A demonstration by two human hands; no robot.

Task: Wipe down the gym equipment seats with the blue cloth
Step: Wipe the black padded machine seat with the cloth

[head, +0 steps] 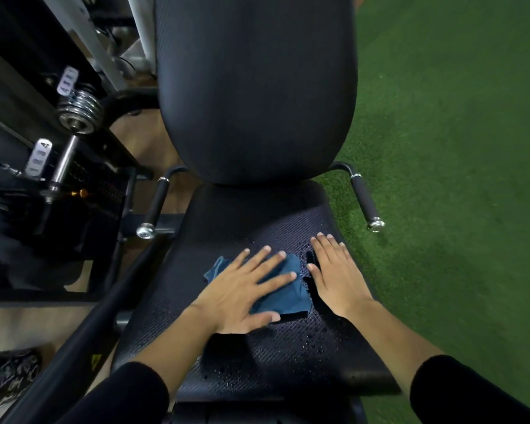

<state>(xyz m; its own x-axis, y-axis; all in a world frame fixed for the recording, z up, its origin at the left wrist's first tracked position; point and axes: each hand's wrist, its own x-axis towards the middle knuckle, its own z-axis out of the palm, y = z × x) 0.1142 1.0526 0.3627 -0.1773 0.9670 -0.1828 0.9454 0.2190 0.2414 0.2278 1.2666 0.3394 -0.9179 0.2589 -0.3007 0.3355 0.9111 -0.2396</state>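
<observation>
- Two black sleeves (129,396) come in at the bottom edge, and both bare forearms reach forward over the front of the seat (288,356).
- The seat's textured black pad is dotted with droplets (306,335), most likely the reason the cloth is laid here.
- The left hand (245,289) lies palm down on the blue cloth (283,298). Its fingers (254,261) are spread wide and straight, pressing rather than pinching. That flat spread probably keeps the bunched cloth against the pad so it can be pushed across the wet patch.
- The blue cloth sits crumpled near the middle of the seat, partly under the left palm, with corners showing on both sides.
- The right hand (334,270) rests flat on the bare pad just beside the cloth. Its fingers (328,249) are straight and close together and hold nothing. It seems to serve as a brace while the person leans in.
- Either side of the seat, the left handle (156,203) and the right handle (364,203) stand untouched.
- Beyond, the backrest (254,87) rises dry-looking, which suggests it is not yet wiped.
- Farther left are chrome weight plates (78,110), and green turf (456,148) lies to the right.
</observation>
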